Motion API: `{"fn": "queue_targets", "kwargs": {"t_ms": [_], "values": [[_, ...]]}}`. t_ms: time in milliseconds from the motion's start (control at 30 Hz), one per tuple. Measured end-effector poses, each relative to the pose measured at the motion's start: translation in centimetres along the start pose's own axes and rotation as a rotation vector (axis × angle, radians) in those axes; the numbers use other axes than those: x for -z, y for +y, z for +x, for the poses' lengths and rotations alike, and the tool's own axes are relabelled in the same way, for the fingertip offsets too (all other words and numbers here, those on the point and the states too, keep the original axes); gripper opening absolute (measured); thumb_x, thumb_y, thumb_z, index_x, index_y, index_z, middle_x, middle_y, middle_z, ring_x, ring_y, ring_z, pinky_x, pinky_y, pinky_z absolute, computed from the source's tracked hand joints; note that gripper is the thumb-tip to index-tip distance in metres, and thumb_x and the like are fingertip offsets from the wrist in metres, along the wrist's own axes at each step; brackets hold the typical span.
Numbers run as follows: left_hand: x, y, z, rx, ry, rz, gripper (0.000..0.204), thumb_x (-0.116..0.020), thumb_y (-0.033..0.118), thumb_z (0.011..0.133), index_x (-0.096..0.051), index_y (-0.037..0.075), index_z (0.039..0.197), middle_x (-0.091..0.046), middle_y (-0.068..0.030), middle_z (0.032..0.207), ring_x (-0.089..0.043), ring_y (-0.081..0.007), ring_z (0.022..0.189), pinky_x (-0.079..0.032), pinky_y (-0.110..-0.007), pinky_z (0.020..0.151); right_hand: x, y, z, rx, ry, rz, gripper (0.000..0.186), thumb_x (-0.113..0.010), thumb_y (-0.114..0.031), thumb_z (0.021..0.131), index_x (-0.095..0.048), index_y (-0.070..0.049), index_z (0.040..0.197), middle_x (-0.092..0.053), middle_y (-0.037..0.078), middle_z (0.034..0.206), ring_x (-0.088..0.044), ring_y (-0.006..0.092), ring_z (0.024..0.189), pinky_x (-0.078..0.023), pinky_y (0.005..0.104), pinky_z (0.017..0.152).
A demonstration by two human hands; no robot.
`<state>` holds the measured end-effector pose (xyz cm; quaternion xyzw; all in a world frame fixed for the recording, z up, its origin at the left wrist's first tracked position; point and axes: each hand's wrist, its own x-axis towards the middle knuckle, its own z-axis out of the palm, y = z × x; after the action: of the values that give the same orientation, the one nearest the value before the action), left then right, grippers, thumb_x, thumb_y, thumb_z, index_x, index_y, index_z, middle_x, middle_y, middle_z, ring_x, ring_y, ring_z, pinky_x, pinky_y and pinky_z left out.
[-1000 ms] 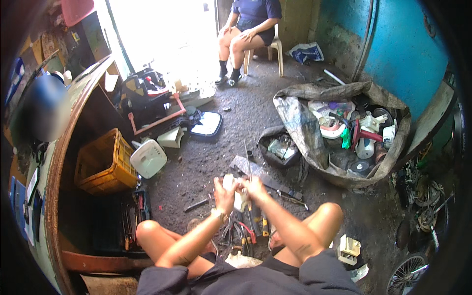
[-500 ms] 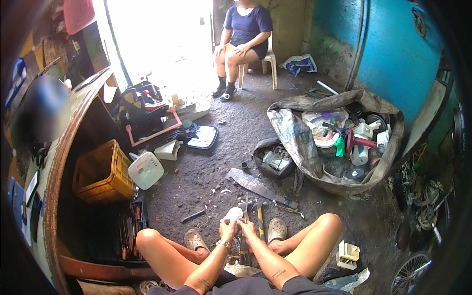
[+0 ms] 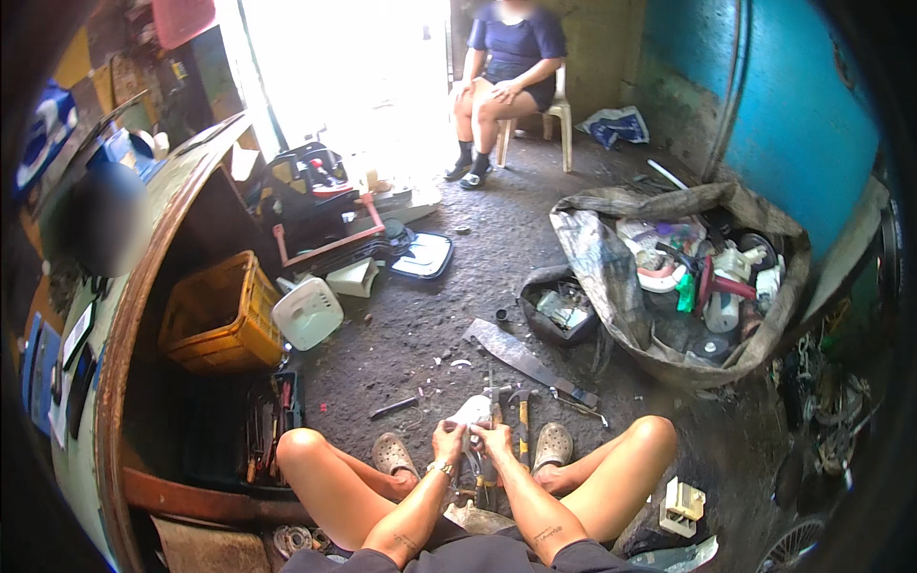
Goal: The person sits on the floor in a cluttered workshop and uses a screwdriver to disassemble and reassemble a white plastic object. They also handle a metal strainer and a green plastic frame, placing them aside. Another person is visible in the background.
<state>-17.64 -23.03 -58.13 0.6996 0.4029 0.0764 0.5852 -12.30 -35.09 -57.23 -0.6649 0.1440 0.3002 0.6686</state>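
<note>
Dark floor (image 3: 411, 320) spreads beneath the left hand (image 3: 447, 441) and right hand (image 3: 494, 440), drawn closer to the body than a second ago, their grip closed on a white piece (image 3: 472, 411) at the fingertips. Beyond, I see a hammer (image 3: 523, 422), a broad blade (image 3: 528, 361), then a sack (image 3: 594, 250) holding plastic parts (image 3: 723, 298).

Left hand (image 3: 447, 441) and right hand (image 3: 493, 440) meet between the knees (image 3: 654, 435). Ahead, a blade (image 3: 516, 356) lies on the floor (image 3: 411, 325) — beyond it, rightward, a sack (image 3: 594, 263) of parts (image 3: 729, 287) with a bag (image 3: 548, 326) just left. At left stands a crate (image 3: 205, 350), a tool tray (image 3: 298, 409) nearer; far ahead, a person (image 3: 513, 48) on a chair (image 3: 565, 124).
</note>
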Motion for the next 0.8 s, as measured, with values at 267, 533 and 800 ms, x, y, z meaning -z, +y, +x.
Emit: {"fn": "queue_targets", "kwargs": {"t_ms": [267, 533, 800], "values": [[-0.5, -1.3, 0.4, -0.012, 0.019, -0.053, 0.027, -0.079, 0.020, 0.083, -0.071, -0.002, 0.097, -0.074, -0.0120, 0.089, -0.068, -0.0189, 0.078, -0.054, -0.035, 0.070, 0.8, -0.9, -1.1, -0.012, -0.037, -0.078, 0.018, -0.076, -0.015, 0.088, -0.075, -0.005, 0.103, -0.075, 0.004, 0.083, -0.061, 0.0084, 0.049, -0.046, 0.0241, 0.043], [-0.6, -2.4, 0.5, 0.085, -0.100, -0.140, 0.032, -0.072, 0.024, 0.090, -0.068, -0.003, 0.107, -0.073, -0.0114, 0.088, -0.067, -0.0186, 0.074, -0.054, -0.035, 0.065, 1.0, -0.4, -1.7, -0.035, -0.053, -0.003, 0.031, -0.078, -0.021, 0.088, -0.070, -0.002, 0.112, -0.074, 0.009, 0.089, -0.063, 0.0120, 0.052, -0.048, 0.0252, 0.044], [-0.7, 0.0, -1.1, 0.510, -0.434, -0.630, 0.034, -0.061, 0.022, 0.094, -0.062, 0.003, 0.122, -0.067, -0.0106, 0.101, -0.067, -0.0246, 0.087, -0.058, -0.051, 0.075, 3.0, -2.0, -2.1, 0.221, 0.104, -0.601, 0.061, -0.090, -0.027, 0.069, -0.064, 0.001, 0.115, -0.072, 0.013, 0.102, -0.070, 0.0231, 0.090, -0.057, 0.0375, 0.079]]}}
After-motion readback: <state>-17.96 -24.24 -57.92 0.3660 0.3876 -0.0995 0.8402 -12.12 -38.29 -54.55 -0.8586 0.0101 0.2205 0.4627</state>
